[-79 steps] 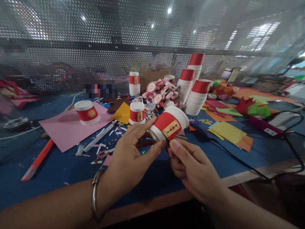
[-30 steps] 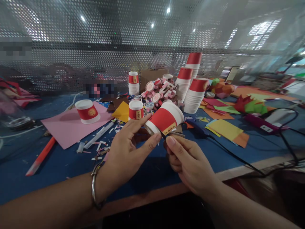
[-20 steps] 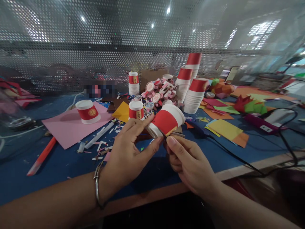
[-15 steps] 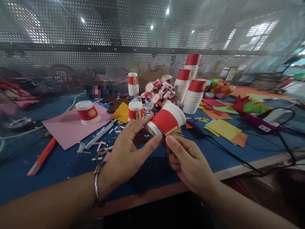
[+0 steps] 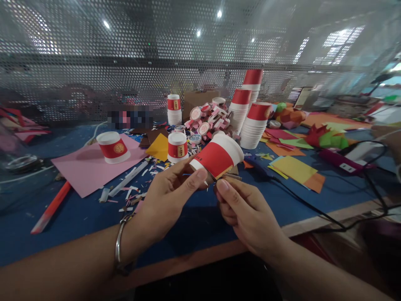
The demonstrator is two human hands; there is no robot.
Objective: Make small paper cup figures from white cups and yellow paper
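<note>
A red and white paper cup lies tilted in front of me, its wide white end pointing up and right. My left hand grips its lower left end, thumb on the near side and fingers partly hidden behind. At the cup's lower edge, my right hand is closed in a pinch on a thin, dark-edged thing, mostly covered by the fingers. Beyond the hands, another red and white cup stands upside down. A similar cup sits on a pink paper sheet to the left.
Behind the held cup is a heap of cut cup pieces, with stacked paper cups beside it. Coloured paper sheets, a purple box-like object and black cables lie right. Scraps and an orange-red stick lie left.
My left fingers have drawn in around the lower end of the cup, and the thumb has shifted up and left. The cup and my right hand stay almost in place.
</note>
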